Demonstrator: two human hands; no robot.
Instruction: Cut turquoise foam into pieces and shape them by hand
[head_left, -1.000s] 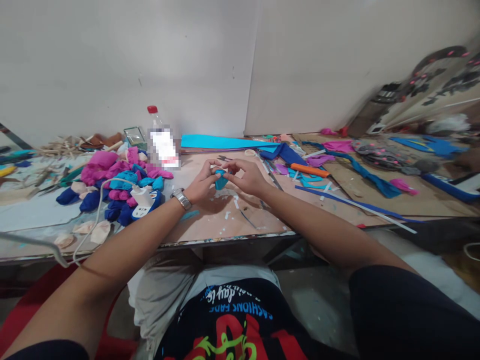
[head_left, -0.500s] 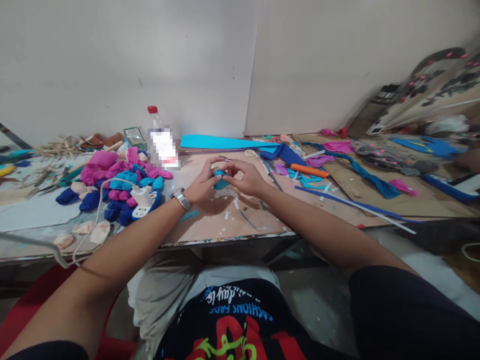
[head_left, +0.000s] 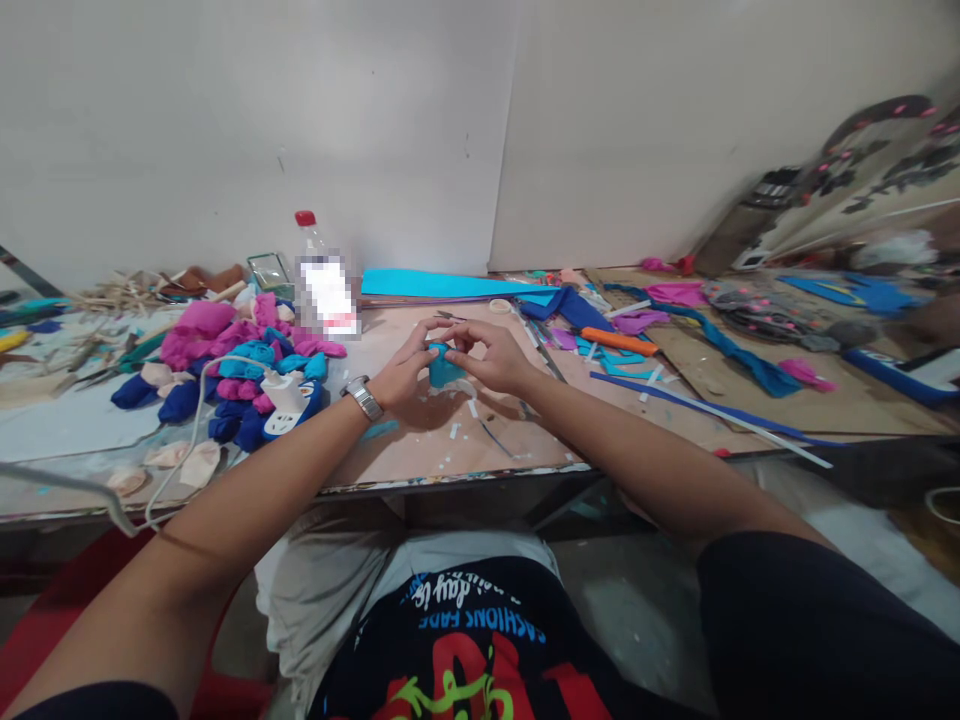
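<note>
1. your left hand point(head_left: 405, 375) pinches a small teal piece point(head_left: 445, 372) between thumb and fingers, at its left and upper side.
2. your right hand point(head_left: 491, 355) pinches the same piece from the right; the fingertips of both hands meet close around its top.
3. the teal piece sits between your hands, over the near-middle of the worktable point(head_left: 420, 450); whether it touches the surface, cannot tell.
4. metal watch point(head_left: 363, 398) on your left wrist.
5. left of your hands: a heap of bunched fabric point(head_left: 202, 325), pink, blue and teal, with a blue-and-white power strip point(head_left: 285, 425) at its near right edge.
6. behind that, a red-capped bottle point(head_left: 306, 220), upright, label blurred.
7. a long turquoise strip point(head_left: 442, 284) lies along the wall; right of your hands, an orange-handled tool point(head_left: 619, 342) among blue and purple scraps.
</note>
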